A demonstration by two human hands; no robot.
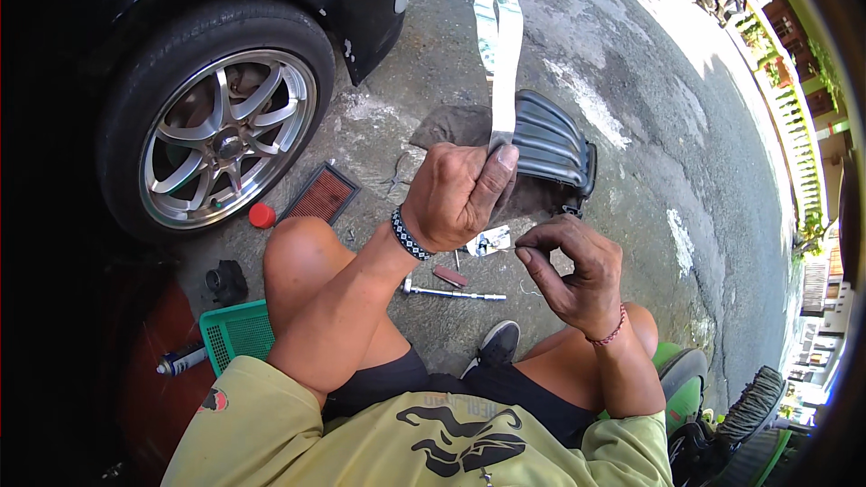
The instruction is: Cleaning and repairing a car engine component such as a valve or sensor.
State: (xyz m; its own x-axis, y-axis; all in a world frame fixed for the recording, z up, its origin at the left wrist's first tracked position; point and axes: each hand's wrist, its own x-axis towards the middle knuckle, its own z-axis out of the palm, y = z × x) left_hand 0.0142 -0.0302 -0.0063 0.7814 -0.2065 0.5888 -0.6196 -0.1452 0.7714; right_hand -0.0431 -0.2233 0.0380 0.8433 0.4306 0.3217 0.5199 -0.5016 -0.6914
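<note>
My left hand [453,194] is closed around the lower end of a shiny silver strip [505,81], thumb pressed on it. The strip stands upright and bends into a narrow loop near its dark-tipped top. My right hand [577,272] is held lower and to the right, thumb and forefinger pinched together; whatever sits between them, if anything, is too small to make out. Beyond my hands, a black ribbed plastic part [548,140] lies on a dark cloth [446,126]. Below them on the ground are a ratchet wrench [456,293] and a small reddish-brown piece [449,277].
A black car's wheel [225,140] stands at the left. Near it lie an air filter [322,193], a red cap [262,215], a black part [225,282], a green basket [209,329] and a spray can [183,359]. A green-and-black object [681,383] is at lower right.
</note>
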